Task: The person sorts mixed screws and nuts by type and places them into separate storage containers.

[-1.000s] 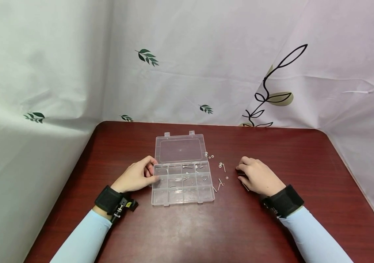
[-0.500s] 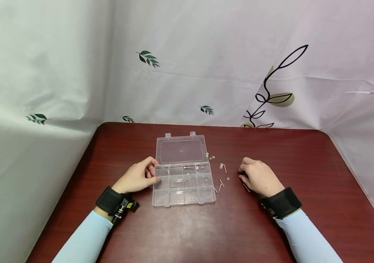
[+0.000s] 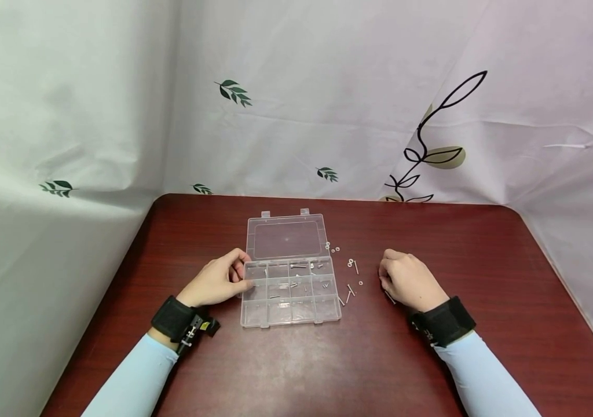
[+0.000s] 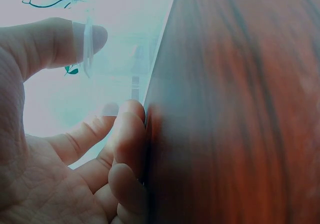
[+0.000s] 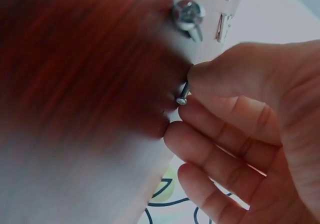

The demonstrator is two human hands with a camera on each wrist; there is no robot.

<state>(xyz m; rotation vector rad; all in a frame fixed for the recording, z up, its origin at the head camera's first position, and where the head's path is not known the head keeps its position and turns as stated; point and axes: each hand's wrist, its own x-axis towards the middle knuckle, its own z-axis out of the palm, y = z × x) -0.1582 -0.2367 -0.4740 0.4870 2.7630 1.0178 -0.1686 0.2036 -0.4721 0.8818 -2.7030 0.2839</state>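
Both arms wear long, pale blue sleeves (image 3: pixel 135 373) that end just short of the wrists. A broad black strap (image 3: pixel 174 317) wraps the left wrist, carrying a small black and metal fitting with a yellow spot on its near side. A matching black band (image 3: pixel 445 320) circles the right wrist.

The right hand (image 3: pixel 407 282) has drawn back a touch toward the person and curled tighter, its fingertips lifted off the table (image 3: pixel 432 231). Up close it pinches a small screw (image 5: pixel 183 95) between thumb and forefinger, where a second ago those fingers lay spread low beside the loose screws (image 3: pixel 350 289) by the box (image 3: pixel 289 289).
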